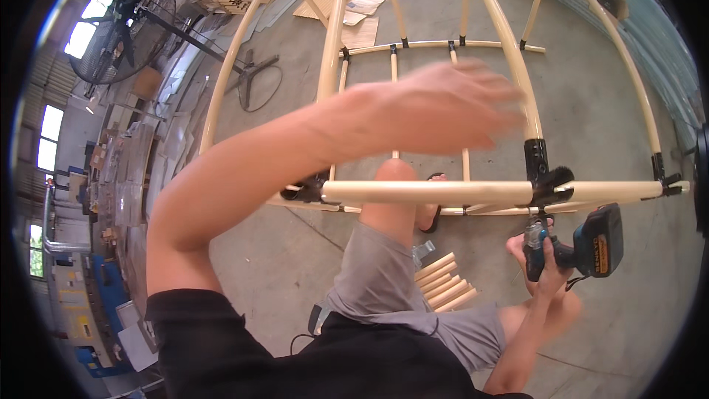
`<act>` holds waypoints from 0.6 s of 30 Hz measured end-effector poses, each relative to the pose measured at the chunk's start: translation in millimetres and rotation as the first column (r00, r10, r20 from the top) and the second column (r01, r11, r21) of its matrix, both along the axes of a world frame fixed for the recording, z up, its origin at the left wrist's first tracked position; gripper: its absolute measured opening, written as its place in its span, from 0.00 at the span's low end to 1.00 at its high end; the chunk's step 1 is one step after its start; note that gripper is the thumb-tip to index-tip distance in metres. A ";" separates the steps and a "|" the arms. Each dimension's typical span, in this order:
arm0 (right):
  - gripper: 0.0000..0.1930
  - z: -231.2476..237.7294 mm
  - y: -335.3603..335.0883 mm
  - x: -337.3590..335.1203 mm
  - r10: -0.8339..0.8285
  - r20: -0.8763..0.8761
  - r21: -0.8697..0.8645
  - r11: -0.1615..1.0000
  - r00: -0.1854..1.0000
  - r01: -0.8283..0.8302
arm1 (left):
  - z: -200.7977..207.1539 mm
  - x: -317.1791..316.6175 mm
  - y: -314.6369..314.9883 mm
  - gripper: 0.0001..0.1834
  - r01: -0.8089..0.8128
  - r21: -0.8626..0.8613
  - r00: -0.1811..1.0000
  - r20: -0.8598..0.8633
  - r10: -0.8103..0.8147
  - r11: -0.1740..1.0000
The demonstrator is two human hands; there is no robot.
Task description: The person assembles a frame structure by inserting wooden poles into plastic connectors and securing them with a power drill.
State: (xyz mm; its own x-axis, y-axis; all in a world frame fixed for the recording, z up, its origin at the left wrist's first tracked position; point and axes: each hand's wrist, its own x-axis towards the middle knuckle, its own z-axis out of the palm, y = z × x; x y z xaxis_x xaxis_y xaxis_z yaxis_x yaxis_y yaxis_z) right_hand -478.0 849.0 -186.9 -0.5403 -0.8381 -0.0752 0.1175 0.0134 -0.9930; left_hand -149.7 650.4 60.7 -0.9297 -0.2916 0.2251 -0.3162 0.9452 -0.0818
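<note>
My right hand (550, 275) grips a cordless power driver (598, 230) with a black and teal body and a bulky battery. Its nose points up beneath a black pipe joint (545, 177) at the near right of a frame made of beige tubes. Smeared by motion, my left hand (447, 107) reaches across above the frame, fingers stretched out and nothing visible in them. Below it runs a thick horizontal beige tube (428, 192), with another black joint (306, 189) at its left end, partly hidden by my left forearm.
Several short beige tubes (447, 284) lie on the floor by my legs. A pedestal fan (122, 26) stands at the far left, its base (255, 74) near the frame. Cardboard (362, 33) lies beyond. Wrapped long material (657, 52) lines the right side.
</note>
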 end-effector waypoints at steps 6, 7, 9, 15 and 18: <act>0.17 17.5 14.9 25.8 -0.052 -0.111 0.053 0.997 0.992 0.058 | 12.7 130.2 14.4 0.28 -0.788 0.299 0.529 -0.119 0.840 0.539; 0.17 22.1 13.2 31.9 -0.053 -0.097 0.039 0.998 0.994 0.057 | -3.8 143.0 11.4 0.30 -0.853 0.336 0.400 -0.073 0.914 0.400; 0.20 2.9 14.6 34.5 -0.052 -0.066 -0.123 0.991 0.996 0.043 | -22.6 141.2 11.6 0.31 -0.654 0.731 0.345 0.058 0.937 0.195; 0.18 -3.2 5.4 68.2 0.286 -0.058 -0.328 0.899 0.956 -0.289 | -101.9 119.2 5.5 0.30 -0.064 0.997 0.265 0.053 0.963 -0.038; 0.15 -20.0 4.2 93.1 0.237 -0.252 -0.321 0.894 0.938 -0.312 | -108.0 109.4 -1.9 0.30 -0.140 0.989 0.237 0.077 0.969 -0.044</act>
State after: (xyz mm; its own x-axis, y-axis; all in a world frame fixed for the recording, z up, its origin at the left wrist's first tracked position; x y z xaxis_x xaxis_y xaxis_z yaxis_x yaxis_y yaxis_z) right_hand -384.8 853.2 -206.8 -0.2569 -0.9060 0.3365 -0.0423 -0.3373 -0.9404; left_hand -40.3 648.5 -47.3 0.0369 -0.9426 -0.3319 -0.2854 -0.3283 0.9005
